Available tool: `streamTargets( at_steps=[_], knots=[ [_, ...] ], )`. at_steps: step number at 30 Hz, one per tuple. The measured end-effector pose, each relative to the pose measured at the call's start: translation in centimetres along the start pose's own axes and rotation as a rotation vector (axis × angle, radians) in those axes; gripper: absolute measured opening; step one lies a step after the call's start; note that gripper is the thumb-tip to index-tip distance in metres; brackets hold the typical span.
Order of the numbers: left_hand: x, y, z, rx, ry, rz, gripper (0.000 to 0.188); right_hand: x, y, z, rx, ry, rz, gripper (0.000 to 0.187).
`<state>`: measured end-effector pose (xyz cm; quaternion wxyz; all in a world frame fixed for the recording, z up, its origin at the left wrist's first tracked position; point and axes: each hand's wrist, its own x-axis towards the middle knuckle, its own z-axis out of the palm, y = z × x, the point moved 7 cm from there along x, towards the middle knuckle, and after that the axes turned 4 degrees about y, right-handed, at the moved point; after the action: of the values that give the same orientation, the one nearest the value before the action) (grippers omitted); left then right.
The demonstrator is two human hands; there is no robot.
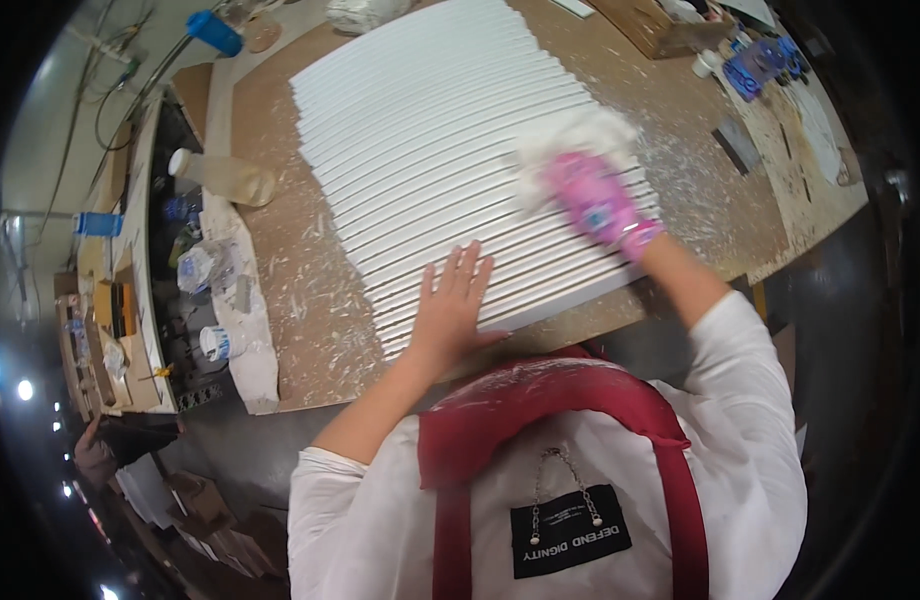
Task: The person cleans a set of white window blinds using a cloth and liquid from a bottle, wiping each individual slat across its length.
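- White strips (430, 150) lie side by side in front of us, spread across the middle of the table (265, 110), with their ends forming uneven edges at left and right.
- Dark lines show between many of the strips, most plainly in the nearer rows.
- Our left hand (452, 308) is bare and open, its fingers apart and resting on the nearest strips.
- Our right hand (592, 200), in a pink glove, is on a white cloth (592, 130) over the right part of the strips; it is blurred, and we cannot tell whether its fingers close on the cloth.
- Left of the strips we have a clear bottle (230, 178) with a white cap and, nearer us, a small white tub (215, 343).
- On the right we see a gray block (735, 147) and, farther back, a purple bottle (755, 70).
- White flecks mark the table's brown top.
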<state>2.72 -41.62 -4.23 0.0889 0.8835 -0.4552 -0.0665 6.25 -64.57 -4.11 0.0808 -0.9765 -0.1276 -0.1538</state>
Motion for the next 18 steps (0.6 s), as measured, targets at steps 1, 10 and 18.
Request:
streamTargets(
  at_steps=[1,10,18],
  knots=[
    [0.2,0.1,-0.4,-0.014,0.027,0.009,0.107,-1.7,4.0,-1.6,-0.194,0.108,0.073,0.017],
    [-0.4,0.4,-0.6,-0.014,0.047,-0.001,0.102,-15.3,27.7,-6.2,0.453,0.455,0.881,0.037],
    [-0.8,0.7,-0.6,0.007,0.052,-0.014,0.103,-12.7,26.5,2.7,0.628,0.206,0.745,0.04]
  ],
)
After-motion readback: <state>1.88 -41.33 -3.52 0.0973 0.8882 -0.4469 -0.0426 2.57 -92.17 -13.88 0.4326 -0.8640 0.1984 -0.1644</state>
